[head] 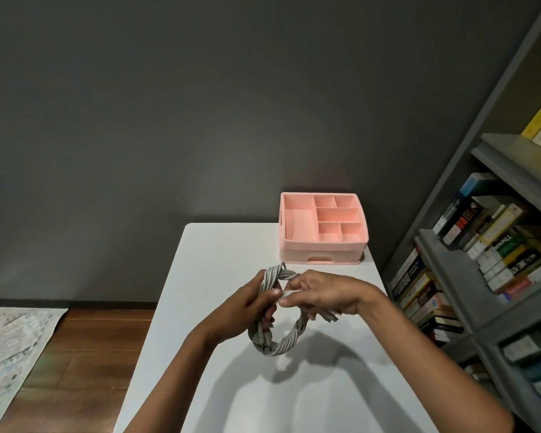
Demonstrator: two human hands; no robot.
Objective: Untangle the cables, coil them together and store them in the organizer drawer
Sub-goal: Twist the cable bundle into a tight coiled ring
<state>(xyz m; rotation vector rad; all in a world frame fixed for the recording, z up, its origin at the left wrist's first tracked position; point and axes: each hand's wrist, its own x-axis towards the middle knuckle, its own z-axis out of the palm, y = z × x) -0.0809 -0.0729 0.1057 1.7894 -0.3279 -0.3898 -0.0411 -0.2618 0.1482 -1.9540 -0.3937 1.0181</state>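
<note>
While the head view is the only one given, it shows the matter plainly: a bundle of pale grey cables (274, 335), twisted together into a loose ring, is held up over the white table (294, 385) between two bare hands, near the person and well short of the storage. The left hand (250, 303) has its fingers closed around the left side of the ring, thumb pressed over the strands; the right hand (320, 296) pinches a strand near the top with thumb and forefinger, and its other fingers curl over the right side, where cable ends (329, 317) stick out below the palm. The pink plastic organizer (324, 228), with open compartments on top, stands at the far right of the table, its drawer (320, 259) below looking shut. I judge the coil unfinished — those loose ends could spring free and unwind the twist if either grip slackens. With both hands occupied, opening the drawer means letting go on one side.
</note>
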